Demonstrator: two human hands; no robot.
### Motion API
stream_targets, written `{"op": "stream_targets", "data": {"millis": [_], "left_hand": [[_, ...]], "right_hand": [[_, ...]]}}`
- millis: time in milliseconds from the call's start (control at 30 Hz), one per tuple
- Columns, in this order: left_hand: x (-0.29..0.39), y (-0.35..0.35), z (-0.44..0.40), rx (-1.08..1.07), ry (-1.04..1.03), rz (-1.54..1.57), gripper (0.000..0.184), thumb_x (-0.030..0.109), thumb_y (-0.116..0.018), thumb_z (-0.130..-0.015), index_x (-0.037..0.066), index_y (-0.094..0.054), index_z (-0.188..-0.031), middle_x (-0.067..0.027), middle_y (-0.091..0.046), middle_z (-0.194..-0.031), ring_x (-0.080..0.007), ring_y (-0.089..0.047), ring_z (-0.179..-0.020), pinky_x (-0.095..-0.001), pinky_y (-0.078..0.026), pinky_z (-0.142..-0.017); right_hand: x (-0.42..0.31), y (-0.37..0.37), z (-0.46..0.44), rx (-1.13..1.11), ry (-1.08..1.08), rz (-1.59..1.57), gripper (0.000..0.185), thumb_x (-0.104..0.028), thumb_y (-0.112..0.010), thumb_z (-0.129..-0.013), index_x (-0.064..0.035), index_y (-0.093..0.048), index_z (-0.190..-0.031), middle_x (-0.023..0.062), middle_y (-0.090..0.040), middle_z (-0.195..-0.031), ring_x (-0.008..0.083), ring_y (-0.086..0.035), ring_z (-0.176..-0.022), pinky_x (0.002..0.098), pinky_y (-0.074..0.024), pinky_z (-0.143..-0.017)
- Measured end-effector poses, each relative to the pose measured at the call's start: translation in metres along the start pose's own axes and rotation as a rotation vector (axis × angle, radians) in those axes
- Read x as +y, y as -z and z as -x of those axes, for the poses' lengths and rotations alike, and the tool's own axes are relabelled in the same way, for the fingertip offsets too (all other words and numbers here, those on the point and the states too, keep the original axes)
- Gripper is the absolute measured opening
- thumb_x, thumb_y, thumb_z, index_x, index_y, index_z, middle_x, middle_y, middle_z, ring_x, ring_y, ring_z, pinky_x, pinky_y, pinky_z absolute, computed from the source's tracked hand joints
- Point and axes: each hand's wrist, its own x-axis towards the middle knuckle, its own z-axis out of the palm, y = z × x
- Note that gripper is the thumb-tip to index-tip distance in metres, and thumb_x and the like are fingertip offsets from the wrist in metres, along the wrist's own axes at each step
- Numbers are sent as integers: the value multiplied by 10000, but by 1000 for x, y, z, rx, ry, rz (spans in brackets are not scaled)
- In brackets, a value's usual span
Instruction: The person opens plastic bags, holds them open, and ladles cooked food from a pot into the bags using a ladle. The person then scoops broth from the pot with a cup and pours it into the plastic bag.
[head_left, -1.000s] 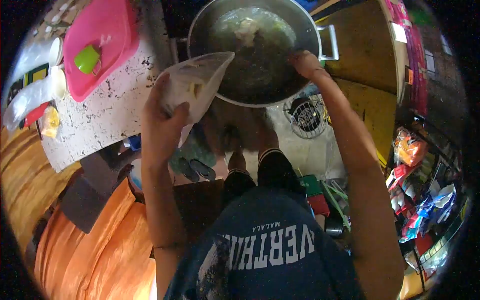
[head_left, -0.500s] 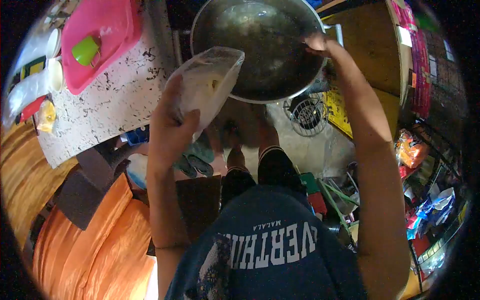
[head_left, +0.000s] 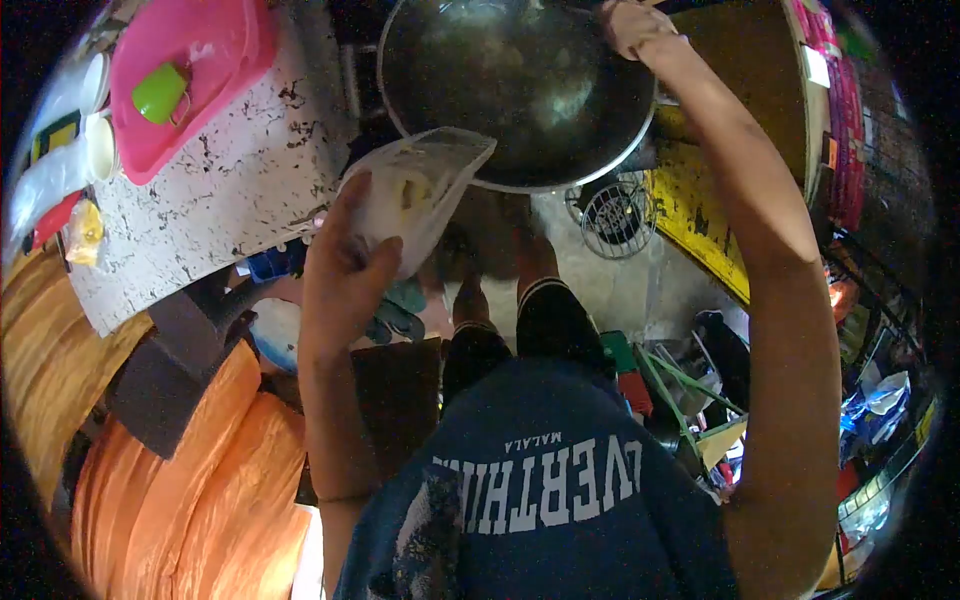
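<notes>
My left hand [head_left: 345, 265] is wrapped round a clear plastic bag [head_left: 430, 185], its mouth tilted towards the big pot. Something pale lies inside the bag, with a yellowish spot on it. A wide metal pot [head_left: 540, 189] stands ahead of me, holding dark, shiny liquid. Over the pot's far right rim, my right hand [head_left: 637, 30] has its fingers closed. A thin dark handle seems to run left from them, but what it belongs to is hidden.
On the left, a speckled white table [head_left: 240, 190] carries a pink basin [head_left: 215, 70] with a green cup [head_left: 160, 93]. A round wire stand [head_left: 615, 220] sits on the floor below the pot. Yellow panelling [head_left: 700, 220] borders the right side. Orange cloth [head_left: 220, 480] hangs lower left.
My right hand has moved farther away, up to the pot's far right rim. The bag in my left hand has dropped slightly lower in view, and its opening has turned a little.
</notes>
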Motion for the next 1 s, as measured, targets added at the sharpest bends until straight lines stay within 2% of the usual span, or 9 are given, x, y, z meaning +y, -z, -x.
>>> {"op": "stream_targets", "data": {"millis": [167, 267, 333, 467, 533, 667, 733, 833, 1000], "left_hand": [[-12, -4, 8, -33, -83, 38, 662, -90, -524, -785, -53, -301, -1407, -170, -444, -1351, -210, -452, -1224, -312, -367, -1016], [-11, -7, 14, -25, 66, 174, 659, -105, -512, -787, -51, -299, -1408, -171, -444, -1354, -212, -450, -1228, -305, -360, -1021], [-17, -4, 19, -34, -28, 50, 657, -115, -505, -788, -53, -297, -1408, -177, -438, -1360, -218, -449, -1232, -299, -368, -1016], [-21, -1, 26, -21, 27, 116, 692, -73, -566, -761, -25, -332, -1411, -174, -379, -1443, -263, -334, -1350, -366, -251, -1109], [-20, -1, 29, -8, -41, 20, 652, -101, -519, -790, -57, -306, -1404, -188, -435, -1363, -214, -439, -1239, -298, -368, -1014], [-12, 1, 34, -25, 27, 20, 650, -90, -529, -789, -71, -305, -1399, -192, -423, -1375, -219, -433, -1248, -307, -351, -1031], [-12, 0, 34, -20, 14, -10, 649, -84, -532, -789, -81, -301, -1396, -196, -413, -1385, -224, -430, -1255, -314, -353, -1033], [-13, -2, 34, 16, 54, 9, 683, -13, -598, -762, -29, -352, -1398, -180, -401, -1425, -272, -354, -1338, -373, -266, -1106], [-6, -3, 31, 17, -11, -51, 680, -47, -567, -768, -58, -319, -1401, -189, -397, -1415, -256, -364, -1324, -352, -282, -1089]], "right_hand": [[-33, -27, 17, 39, -26, 132, 265, -204, -434, -910, -25, -629, -927, 172, -665, -876, 313, -658, -773, 415, -547, -671], [-73, -49, 28, 91, -62, 64, 187, -195, -530, -858, -41, -632, -894, 169, -651, -856, 285, -659, -899, 424, -531, -736], [-96, -50, 41, 106, -65, 30, 167, -192, -562, -840, -47, -633, -882, 169, -646, -849, 276, -659, -941, 427, -525, -758], [-104, -22, 74, 186, 33, -417, 202, -203, -553, -848, -18, -611, -903, 168, -629, -808, 290, -645, -787, 417, -514, -675], [-83, -65, 63, 144, 103, -352, 202, -203, -548, -852, -18, -607, -905, 152, -626, -828, 259, -622, -754, 388, -503, -635], [-50, -142, 32, 242, 208, -130, 202, -203, -536, -860, -17, -599, -908, 120, -621, -870, 198, -575, -688, 329, -481, -555], [-51, -148, 32, -521, -218, -765, 187, -172, -521, -864, -23, -609, -934, 111, -625, -938, 176, -594, -740, 309, -489, -564], [-76, -100, 62, 64, 136, -350, 231, -111, -480, -873, -42, -634, -1031, 107, -613, -1060, 172, -614, -793, 305, -518, -609], [-73, -90, 59, -140, 104, -178, 355, -92, -490, -875, -78, -582, -1217, 94, -589, -1169, 177, -624, -830, 288, -538, -662]]}}
